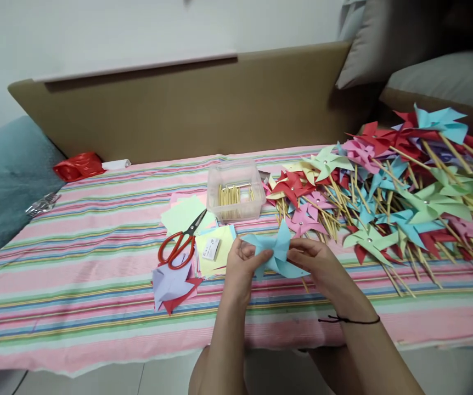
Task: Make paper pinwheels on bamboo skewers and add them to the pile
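A light blue paper pinwheel (280,253) is held between both hands above the striped cloth. My left hand (245,262) pinches its left side, with the thumb pressed near the middle. On the right side, my right hand (313,263) grips a blade between thumb and fingers. Part of a stick shows below the pinwheel; whether it is joined to it I cannot tell. Left of my hands, red-handled scissors (179,244) lie across coloured paper squares (214,267). Purple and red cut papers (173,282) sit just below the scissors.
A clear plastic box (236,211) of wooden sticks stands behind the paper. Many finished pinwheels (426,200) are heaped on the right. A red plastic bag (80,166) lies at the far left, near a teal cushion (6,181). A brown backrest (199,115) rises behind.
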The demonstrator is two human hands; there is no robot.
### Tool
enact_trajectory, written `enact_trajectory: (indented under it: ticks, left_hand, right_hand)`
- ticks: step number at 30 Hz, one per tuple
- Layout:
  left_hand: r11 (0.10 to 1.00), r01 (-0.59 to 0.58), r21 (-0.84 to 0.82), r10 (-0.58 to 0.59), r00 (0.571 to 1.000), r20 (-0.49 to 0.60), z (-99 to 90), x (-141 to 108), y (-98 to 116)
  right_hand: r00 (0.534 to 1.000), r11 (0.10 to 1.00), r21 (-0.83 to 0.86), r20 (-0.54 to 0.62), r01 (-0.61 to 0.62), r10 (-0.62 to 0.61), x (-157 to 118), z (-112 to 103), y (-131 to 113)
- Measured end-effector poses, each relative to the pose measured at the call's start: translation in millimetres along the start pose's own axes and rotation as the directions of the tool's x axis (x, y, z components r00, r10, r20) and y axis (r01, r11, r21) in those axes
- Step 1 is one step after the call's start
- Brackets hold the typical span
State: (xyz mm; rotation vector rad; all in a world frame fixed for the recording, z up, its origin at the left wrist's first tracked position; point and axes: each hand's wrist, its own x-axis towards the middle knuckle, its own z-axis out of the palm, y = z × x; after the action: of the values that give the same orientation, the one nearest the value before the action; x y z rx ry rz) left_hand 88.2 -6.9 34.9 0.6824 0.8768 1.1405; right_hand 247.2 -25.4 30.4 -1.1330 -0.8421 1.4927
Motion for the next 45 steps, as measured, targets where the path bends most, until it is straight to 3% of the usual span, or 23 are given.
enact_trajectory:
  ticks: [13,23,29,45]
  left_hand:
    - [0.996,-0.037,0.080,0.033,0.998,0.050,0.7,-1.7,4.0]
    - [0.993,-0.052,0.107,0.048,0.998,0.040,1.9,-0.9,1.4]
    - [0.988,-0.068,0.141,0.065,0.998,0.023,3.3,-0.7,1.7]
    - [0.953,-0.133,0.272,0.142,0.990,-0.016,5.8,4.2,-2.8]
  right_hand:
    - [0.998,0.999,-0.044,0.052,-0.023,0.025,5.4,-3.6,2.5]
    - [1.000,0.993,-0.118,-0.002,0.005,-0.005,4.4,-2.8,1.7]
    - [1.000,0.999,-0.043,-0.014,0.005,-0.006,5.0,-5.4,0.4]
    - [0.981,0.983,-0.104,-0.102,0.154,-0.164,6.9,2.0,8.0]
